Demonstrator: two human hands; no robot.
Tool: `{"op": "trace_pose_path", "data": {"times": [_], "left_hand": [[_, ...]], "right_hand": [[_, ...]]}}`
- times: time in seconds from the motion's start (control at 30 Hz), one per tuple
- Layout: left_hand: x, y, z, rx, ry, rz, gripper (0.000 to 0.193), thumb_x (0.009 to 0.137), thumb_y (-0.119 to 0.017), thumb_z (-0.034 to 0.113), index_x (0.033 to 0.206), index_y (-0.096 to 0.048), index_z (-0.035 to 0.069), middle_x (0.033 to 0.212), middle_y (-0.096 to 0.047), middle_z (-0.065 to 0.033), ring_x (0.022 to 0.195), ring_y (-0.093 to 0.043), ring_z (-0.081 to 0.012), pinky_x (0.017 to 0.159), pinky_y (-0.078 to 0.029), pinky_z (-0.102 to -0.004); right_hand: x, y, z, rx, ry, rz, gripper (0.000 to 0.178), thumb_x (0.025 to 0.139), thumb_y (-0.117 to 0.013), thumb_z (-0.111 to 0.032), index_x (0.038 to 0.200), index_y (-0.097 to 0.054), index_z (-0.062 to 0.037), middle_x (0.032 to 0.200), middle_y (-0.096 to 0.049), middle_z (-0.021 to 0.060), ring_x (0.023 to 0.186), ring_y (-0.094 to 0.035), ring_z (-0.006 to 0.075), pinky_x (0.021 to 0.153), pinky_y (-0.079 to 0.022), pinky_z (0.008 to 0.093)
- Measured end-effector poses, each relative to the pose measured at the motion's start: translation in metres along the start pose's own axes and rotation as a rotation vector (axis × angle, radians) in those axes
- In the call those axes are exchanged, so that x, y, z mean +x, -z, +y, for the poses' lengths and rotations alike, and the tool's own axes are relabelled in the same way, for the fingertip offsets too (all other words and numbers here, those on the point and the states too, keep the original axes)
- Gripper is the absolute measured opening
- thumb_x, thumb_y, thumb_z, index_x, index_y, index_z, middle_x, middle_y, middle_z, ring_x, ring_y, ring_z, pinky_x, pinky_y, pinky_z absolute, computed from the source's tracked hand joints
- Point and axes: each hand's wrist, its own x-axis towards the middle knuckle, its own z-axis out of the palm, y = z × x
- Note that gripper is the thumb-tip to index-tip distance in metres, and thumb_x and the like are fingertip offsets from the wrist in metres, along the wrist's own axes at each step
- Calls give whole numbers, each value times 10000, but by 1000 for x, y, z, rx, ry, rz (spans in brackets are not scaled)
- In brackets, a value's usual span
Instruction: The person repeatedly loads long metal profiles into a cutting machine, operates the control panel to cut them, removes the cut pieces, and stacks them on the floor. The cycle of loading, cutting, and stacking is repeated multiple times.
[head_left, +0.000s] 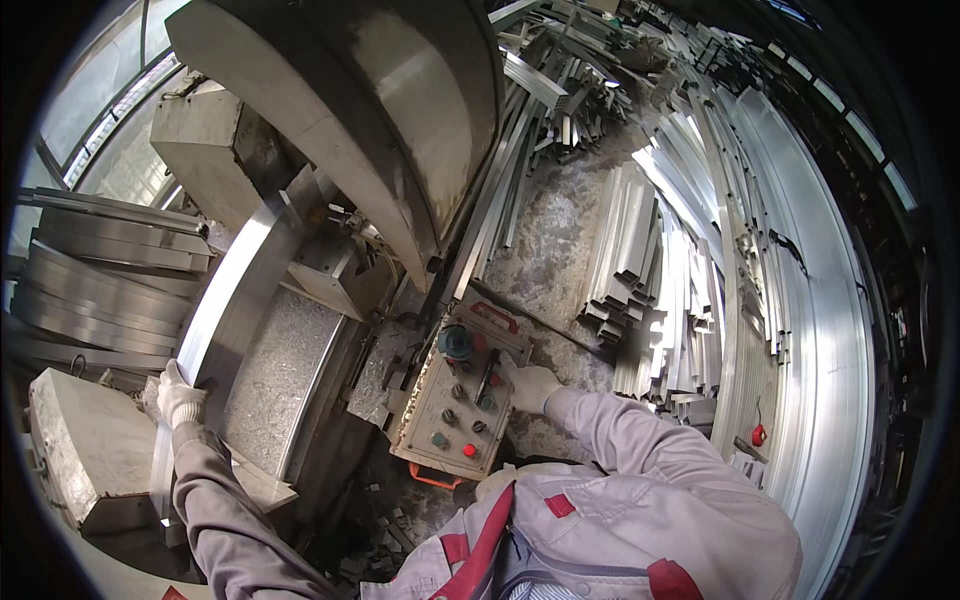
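Gripping one metal bar [215,300], left hand [180,395]; right hand [530,385] presses one control box [455,400].

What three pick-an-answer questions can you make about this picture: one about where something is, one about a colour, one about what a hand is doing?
1. Where is the right hand?
A. at the button box
B. on the floor
C. on the big guard

2. What colour are the gloves?
A. blue
B. white
C. black

3. What is the left hand doing?
A. hanging free
B. pressing a button
C. holding the long metal bar

Answers:
1 A, the gloved right hand lies at the box's right edge.
2 B, both gloves show white.
3 C, its fingers wrap the bar's edge on the machine.
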Motion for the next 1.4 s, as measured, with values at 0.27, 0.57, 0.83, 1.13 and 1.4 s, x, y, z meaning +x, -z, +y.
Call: {"op": "trace_pose_path", "data": {"times": [0.27, 0.57, 0.83, 1.13, 1.4], "left_hand": [[5, -2, -1, -11, -18, -27, 1136, 742, -1014, 587, 1642, -447, 188, 1527, -629, -159, 1407, -632, -388, 1169, -550, -520], [-2, 3, -1, -96, 30, -60, 1109, 724, -1029, 589, 1623, -493, 223, 1507, -651, -147, 1388, -661, -374, 1151, -568, -502], [-8, 12, 2, -133, 20, -36, 1070, 729, -1033, 570, 1601, -525, 214, 1501, -662, -154, 1395, -658, -376, 1170, -554, -500], [-12, 22, 9, -102, 68, -92, 1092, 741, -1028, 554, 1637, -506, 215, 1549, -636, -152, 1413, -653, -383, 1181, -549, -490], [-9, 18, 7, -113, 57, -89, 1087, 741, -1031, 538, 1639, -505, 220, 1551, -635, -150, 1426, -643, -380, 1185, -544, -492]], "right_hand": [[-1, 4, -2, 1, -27, -35, 982, 941, -650, -245, 1785, -209, -4, 1123, -800, 316, 1036, -789, 490, 915, -608, 583], [-1, 10, -8, -70, -17, -32, 991, 931, -646, -253, 1785, -215, 6, 1084, -807, 309, 1008, -788, 492, 892, -612, 594], [4, 6, -6, -98, -27, -47, 1047, 920, -668, -278, 1802, -169, -16, 1128, -800, 323, 1039, -787, 500, 931, -614, 592], [2, 11, -10, -66, -57, -60, 1027, 979, -659, -454, 1801, -192, -54, 1129, -768, 385, 1051, -763, 548, 940, -597, 613], [5, 4, -9, -131, -49, -32, 1062, 940, -680, -349, 1806, -151, -34, 1051, -804, 317, 964, -800, 487, 868, -630, 588]]}}
